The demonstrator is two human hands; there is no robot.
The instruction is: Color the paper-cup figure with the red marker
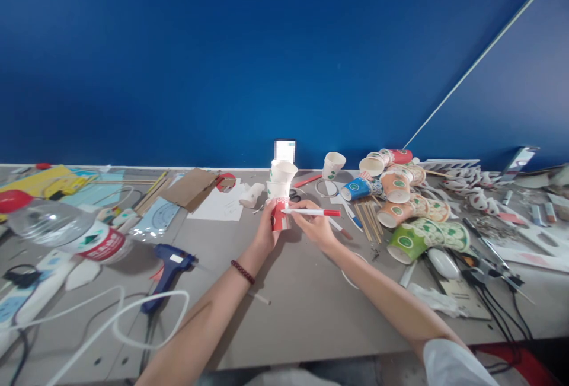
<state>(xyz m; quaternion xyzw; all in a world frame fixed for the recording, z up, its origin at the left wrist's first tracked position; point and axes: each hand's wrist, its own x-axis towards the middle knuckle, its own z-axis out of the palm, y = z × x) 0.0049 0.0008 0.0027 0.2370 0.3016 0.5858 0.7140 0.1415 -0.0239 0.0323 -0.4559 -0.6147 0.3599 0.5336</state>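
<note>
In the middle of the head view, my left hand is wrapped round a red paper cup. White paper cups rise in a stack above the red one, their top rim facing up. My right hand grips a white marker with a red end, held nearly level. The marker's tip points left and is at the red cup's side; whether it touches cannot be made out. Part of the red cup is hidden by my left fingers. Behind the stack, a pair of scissors is partly covered.
To the left are a plastic bottle, a blue glue gun, a white cable and cardboard. On the right lie a green paper cup, a blue paper cup and wooden sticks. A blue wall stands behind.
</note>
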